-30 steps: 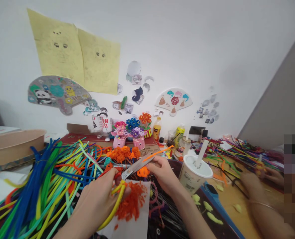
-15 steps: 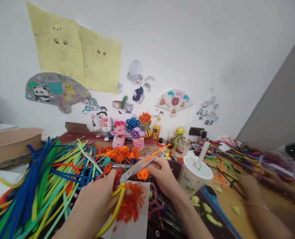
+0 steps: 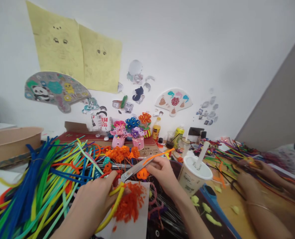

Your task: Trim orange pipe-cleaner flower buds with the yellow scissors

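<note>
My left hand (image 3: 97, 196) is closed around a pair of scissors (image 3: 133, 171), whose handle is wrapped in yellow. The blades point up and to the right, toward my right hand (image 3: 162, 171). Between the fingers of that hand an orange pipe cleaner (image 3: 166, 152) is pinched, lying along the blade near its tip. Below the blades, orange fluff clippings (image 3: 131, 207) cover part of a white sheet of paper (image 3: 141, 227). A round orange pipe-cleaner piece (image 3: 142, 173) shows just under my right fingers.
Bundled pipe cleaners (image 3: 35, 186) spread on the left. A lidded cup with a straw (image 3: 193, 177) stands close to my right forearm. Orange pipe-cleaner flowers (image 3: 122, 153) and pink pots (image 3: 138, 143) are behind. At the right, another person's hands (image 3: 252, 186) work over the table.
The free end of the orange pipe cleaner has swung slightly down and right. My hands and the scissors stay nearly in place. The other person's hands have shifted a little.
</note>
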The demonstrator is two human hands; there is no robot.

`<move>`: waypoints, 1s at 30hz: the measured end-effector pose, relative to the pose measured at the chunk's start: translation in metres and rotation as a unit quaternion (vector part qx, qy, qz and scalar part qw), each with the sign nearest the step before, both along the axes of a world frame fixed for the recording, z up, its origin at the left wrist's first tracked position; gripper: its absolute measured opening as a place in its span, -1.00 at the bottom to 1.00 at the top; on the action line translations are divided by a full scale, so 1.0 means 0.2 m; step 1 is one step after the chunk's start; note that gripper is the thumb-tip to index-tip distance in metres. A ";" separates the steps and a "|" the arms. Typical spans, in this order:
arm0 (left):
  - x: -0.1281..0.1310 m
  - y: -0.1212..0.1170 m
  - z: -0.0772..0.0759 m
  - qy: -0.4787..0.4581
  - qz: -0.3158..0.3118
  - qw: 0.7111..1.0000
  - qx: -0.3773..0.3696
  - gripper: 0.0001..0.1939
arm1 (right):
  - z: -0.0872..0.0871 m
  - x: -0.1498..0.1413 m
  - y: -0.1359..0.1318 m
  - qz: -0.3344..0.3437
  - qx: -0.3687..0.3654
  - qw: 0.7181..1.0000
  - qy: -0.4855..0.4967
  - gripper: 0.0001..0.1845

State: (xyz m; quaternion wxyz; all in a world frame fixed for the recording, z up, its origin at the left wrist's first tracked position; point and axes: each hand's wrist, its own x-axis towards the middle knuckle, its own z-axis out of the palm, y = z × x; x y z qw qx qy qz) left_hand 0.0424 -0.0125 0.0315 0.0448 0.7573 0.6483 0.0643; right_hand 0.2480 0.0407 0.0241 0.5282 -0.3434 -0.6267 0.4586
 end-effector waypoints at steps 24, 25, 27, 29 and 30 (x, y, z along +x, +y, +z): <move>0.02 -0.01 0.01 -0.004 -0.007 1.000 0.003 -0.65 | 0.00 0.02 0.00 -0.005 0.025 0.999 -0.030 -0.89; 0.03 -0.01 0.01 -0.009 -0.005 1.000 -0.001 -0.66 | 0.01 0.02 0.00 -0.007 0.030 0.999 -0.031 -0.88; 0.04 -0.01 0.01 -0.013 0.005 1.000 -0.013 -0.68 | 0.02 0.02 -0.01 0.000 0.043 0.998 -0.036 -0.87; 0.05 -0.01 0.01 -0.011 0.008 1.000 -0.019 -0.68 | 0.02 0.01 -0.01 0.013 0.056 0.997 -0.042 -0.87; 0.05 -0.01 0.01 -0.008 0.009 1.000 -0.020 -0.67 | 0.02 0.01 -0.01 0.019 0.060 0.997 -0.045 -0.86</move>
